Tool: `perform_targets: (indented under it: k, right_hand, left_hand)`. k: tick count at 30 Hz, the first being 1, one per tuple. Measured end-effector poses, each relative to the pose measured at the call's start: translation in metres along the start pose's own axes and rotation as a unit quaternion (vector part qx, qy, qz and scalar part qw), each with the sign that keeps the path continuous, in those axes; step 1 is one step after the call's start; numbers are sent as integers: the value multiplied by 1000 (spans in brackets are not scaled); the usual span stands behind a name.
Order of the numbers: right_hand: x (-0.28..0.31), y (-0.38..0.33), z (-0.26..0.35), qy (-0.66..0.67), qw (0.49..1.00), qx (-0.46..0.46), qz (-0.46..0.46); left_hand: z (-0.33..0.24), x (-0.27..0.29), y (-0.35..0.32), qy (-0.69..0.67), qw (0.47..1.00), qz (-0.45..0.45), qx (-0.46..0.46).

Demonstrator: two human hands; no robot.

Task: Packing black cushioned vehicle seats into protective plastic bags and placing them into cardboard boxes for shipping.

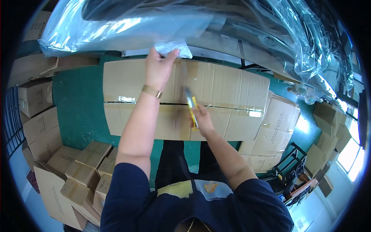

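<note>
Stacked small cartons [83, 170] crowd the left over the green floor [75, 104]; the left hand [158, 67], fingers spread flat, pins a large taped carton [216, 102] at its far edge. Right hand [201, 120] grips a yellow box cutter [191, 105] on the centre seam. Best w/ shallow blade, straight pull, left hand kept off-line. Plastic sheeting [216, 23] overhangs; more cartons [270, 135] at right; little room.

Warehouse or packing room — stacked cardboard boxes [83, 170] all around, green floor [77, 104], plastic-wrapped goods [127, 23] overhead
</note>
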State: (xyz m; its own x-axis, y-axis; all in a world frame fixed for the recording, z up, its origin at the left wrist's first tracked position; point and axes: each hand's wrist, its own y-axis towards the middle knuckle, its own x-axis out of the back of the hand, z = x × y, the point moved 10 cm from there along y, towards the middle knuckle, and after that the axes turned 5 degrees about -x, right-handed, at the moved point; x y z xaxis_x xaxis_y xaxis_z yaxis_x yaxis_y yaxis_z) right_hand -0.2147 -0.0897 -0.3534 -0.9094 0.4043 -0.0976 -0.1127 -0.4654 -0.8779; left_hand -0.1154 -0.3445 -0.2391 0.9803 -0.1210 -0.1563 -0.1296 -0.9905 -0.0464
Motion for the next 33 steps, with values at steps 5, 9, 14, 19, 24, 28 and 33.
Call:
perform_targets:
  k: [5, 9, 14, 19, 24, 28, 33]
  right_hand:
    - [61, -25, 36, 164, 984, 33, -59]
    - [117, -65, 23, 146, 985, 5, -94]
    - [170, -113, -2, 123, 984, 6, -130]
    - [286, -140, 27, 167, 959, 80, -217]
    - [470, -164, 134, 293, 894, 235, -243]
    - [643, -189, 248, 111, 787, 403, -455]
    - [760, -205, 393, -38, 703, 436, -561]
  left_hand:
    - [-15, 51, -35, 54, 987, 84, 123]
    - [51, 106, -145, 72, 933, 39, 351]
    - [57, 127, -263, 158, 874, 15, 458]
    - [57, 37, -285, 111, 883, 75, 450]
    - [41, -90, -277, 73, 862, 34, 501]
    - [72, -172, -274, 225, 885, 87, 398]
    - [66, -328, -275, 260, 867, 240, 351]
